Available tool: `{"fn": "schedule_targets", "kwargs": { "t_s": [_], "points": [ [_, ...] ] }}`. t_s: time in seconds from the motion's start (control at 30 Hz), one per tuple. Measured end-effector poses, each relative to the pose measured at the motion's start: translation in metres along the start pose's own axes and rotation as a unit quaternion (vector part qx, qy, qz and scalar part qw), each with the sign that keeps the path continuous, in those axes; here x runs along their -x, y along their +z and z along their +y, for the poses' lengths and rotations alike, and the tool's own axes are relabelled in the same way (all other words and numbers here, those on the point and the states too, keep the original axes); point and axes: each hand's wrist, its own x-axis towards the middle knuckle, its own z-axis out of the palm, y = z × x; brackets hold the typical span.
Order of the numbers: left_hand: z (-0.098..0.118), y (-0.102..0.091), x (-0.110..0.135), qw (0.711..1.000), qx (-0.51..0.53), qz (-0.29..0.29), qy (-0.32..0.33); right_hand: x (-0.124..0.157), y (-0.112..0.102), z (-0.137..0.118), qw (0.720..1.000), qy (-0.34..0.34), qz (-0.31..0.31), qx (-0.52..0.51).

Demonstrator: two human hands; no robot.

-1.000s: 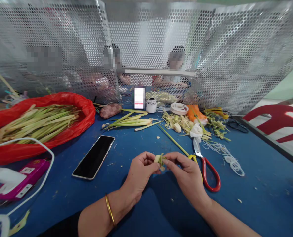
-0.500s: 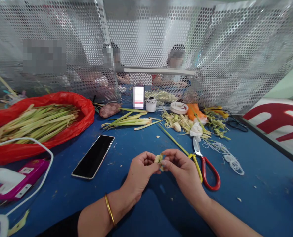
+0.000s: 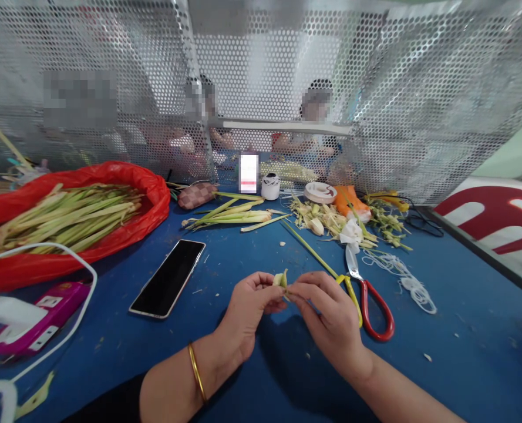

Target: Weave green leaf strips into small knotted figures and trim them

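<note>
A small folded piece of pale green plant leaf (image 3: 280, 279) is pinched between the thumb and fingers of my left hand (image 3: 252, 305). My right hand (image 3: 329, 320) meets it from the other side, its thumb and forefinger closed on the lower right edge of the leaf piece. The fingertips hide part of the piece. Scissors with red and yellow handles (image 3: 364, 305) lie on the blue table just beyond my right hand. A long green stem (image 3: 309, 249) slants from the back toward the scissors.
On the left are a red plastic bag (image 3: 155, 202) of long leaves, a black phone (image 3: 168, 279) and a purple power strip (image 3: 51, 317) with a white cable. Leaf strips (image 3: 234, 216), leaf scraps (image 3: 316, 217), a tape roll (image 3: 320, 192) and white string (image 3: 401, 273) lie farther back, before a perforated metal screen (image 3: 261, 76).
The leaf piece has turned in my fingers, and a tip now sticks up. My right fingers have shifted slightly lower and closed tighter at its edge. My left hand stays nearly in place.
</note>
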Motion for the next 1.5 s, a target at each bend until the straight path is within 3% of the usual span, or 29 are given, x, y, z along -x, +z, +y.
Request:
{"fn": "schedule_targets", "kwargs": {
  "t_s": [0.23,0.4,0.53,0.63,0.73,0.83,0.9,0.97,1.5],
  "points": [
    [0.001,0.001,0.000,1.000,-0.018,-0.006,0.021,-0.005,-0.003,0.001,0.996,-0.062,-0.062,-0.010],
    [0.002,0.003,0.003,0.998,-0.042,-0.026,0.050,-0.008,-0.006,-0.001,0.997,-0.038,-0.067,0.027],
    [0.000,0.002,0.002,0.998,-0.043,-0.032,0.032,-0.010,-0.011,0.000,0.973,-0.158,-0.136,0.104],
    [-0.001,0.000,0.000,0.999,-0.041,-0.030,0.017,-0.010,-0.013,0.002,0.964,-0.191,-0.125,0.133],
    [-0.001,0.000,0.000,0.998,-0.045,-0.030,0.024,-0.008,-0.011,0.002,0.986,-0.115,-0.079,0.091],
    [0.000,0.002,0.001,0.998,-0.047,-0.029,0.038,-0.007,-0.006,0.001,0.996,0.066,-0.051,-0.029],
    [0.001,0.003,0.003,0.998,-0.046,-0.030,0.043,-0.007,-0.003,-0.002,0.973,0.190,-0.032,-0.123],
    [0.002,0.004,0.003,0.997,-0.046,-0.032,0.046,-0.009,-0.001,-0.004,0.945,0.265,-0.026,-0.189],
    [-0.004,0.004,-0.002,0.990,-0.097,-0.028,0.095,-0.009,0.001,0.000,0.894,0.370,-0.056,-0.245]
  ]
}}
